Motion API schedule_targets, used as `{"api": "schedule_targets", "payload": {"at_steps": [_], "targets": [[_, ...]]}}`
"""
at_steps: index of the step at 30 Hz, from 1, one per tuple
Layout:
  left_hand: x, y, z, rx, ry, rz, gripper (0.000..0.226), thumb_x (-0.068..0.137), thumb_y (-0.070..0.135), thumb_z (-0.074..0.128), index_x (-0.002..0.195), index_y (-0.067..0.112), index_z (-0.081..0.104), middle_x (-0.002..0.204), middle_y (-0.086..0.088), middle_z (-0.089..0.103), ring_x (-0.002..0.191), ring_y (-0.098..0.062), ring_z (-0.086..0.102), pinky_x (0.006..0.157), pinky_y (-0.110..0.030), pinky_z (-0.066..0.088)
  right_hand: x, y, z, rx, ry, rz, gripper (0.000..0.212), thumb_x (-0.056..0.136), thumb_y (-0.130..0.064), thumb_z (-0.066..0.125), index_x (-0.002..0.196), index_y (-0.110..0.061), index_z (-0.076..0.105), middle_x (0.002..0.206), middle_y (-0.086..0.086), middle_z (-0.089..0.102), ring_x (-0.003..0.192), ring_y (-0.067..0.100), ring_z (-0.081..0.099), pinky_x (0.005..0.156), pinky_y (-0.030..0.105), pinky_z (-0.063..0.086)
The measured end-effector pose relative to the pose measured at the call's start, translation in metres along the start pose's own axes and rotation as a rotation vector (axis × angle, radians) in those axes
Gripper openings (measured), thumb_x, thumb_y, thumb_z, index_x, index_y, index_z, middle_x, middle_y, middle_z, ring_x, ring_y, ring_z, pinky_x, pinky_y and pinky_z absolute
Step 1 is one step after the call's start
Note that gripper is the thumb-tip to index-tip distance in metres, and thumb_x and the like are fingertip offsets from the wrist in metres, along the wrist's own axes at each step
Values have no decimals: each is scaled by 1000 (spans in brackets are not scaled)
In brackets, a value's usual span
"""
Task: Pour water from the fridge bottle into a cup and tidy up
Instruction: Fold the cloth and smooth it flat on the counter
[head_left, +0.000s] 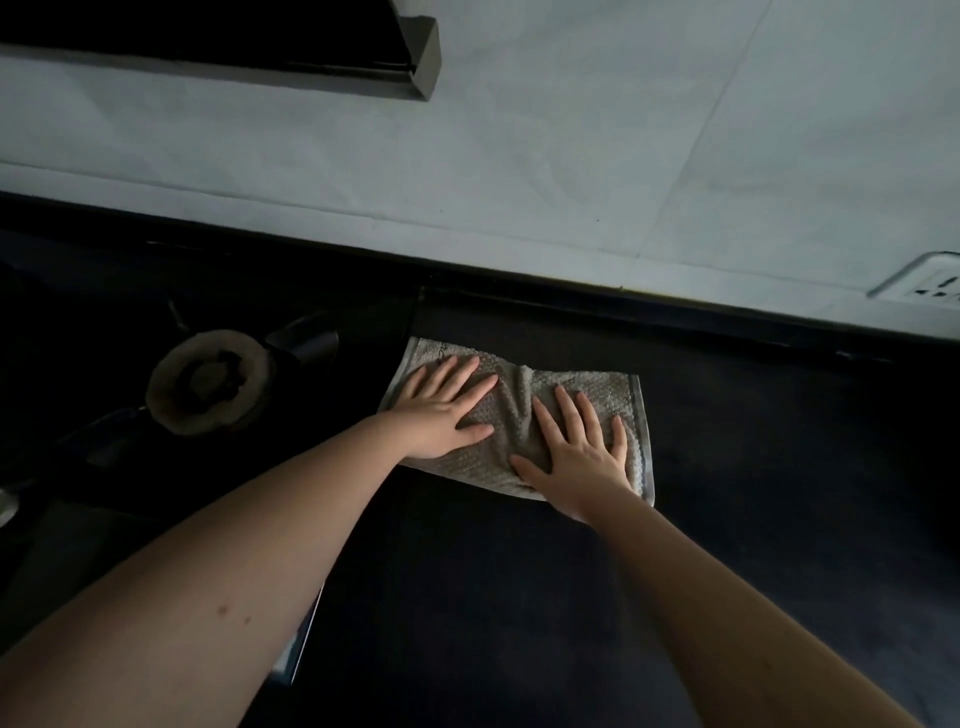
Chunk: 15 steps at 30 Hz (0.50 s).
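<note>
Two hands, left hand (441, 408) and right hand (582, 452); one towel (511, 410); one burner (208, 382); one wall socket (930, 278).

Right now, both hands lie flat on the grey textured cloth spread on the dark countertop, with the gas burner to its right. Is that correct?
Not quite. The head view shows the round gas burner to the left of the grey textured cloth, not the right. The left hand and right hand do lie flat on it, on the dark countertop.
</note>
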<state>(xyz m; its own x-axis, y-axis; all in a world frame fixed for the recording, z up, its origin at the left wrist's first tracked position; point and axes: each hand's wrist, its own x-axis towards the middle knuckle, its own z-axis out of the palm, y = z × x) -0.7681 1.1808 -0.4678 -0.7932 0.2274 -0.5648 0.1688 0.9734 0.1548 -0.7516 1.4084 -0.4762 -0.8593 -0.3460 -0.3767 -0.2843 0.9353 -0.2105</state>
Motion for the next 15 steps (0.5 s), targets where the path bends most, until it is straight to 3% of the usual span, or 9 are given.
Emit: {"api": "schedule_targets", "payload": {"at_steps": [15], "targets": [[69,-24,-45,-6,82,-49,66,99,64,15,152,43,-18,159,10,-32,147,-14,-29,120,-43,-12,101,7,-35,-26,47,48,82,86,-78,22,152,-42,-10,161,-8,-18,148,18,-20,115,59,-10]]}}
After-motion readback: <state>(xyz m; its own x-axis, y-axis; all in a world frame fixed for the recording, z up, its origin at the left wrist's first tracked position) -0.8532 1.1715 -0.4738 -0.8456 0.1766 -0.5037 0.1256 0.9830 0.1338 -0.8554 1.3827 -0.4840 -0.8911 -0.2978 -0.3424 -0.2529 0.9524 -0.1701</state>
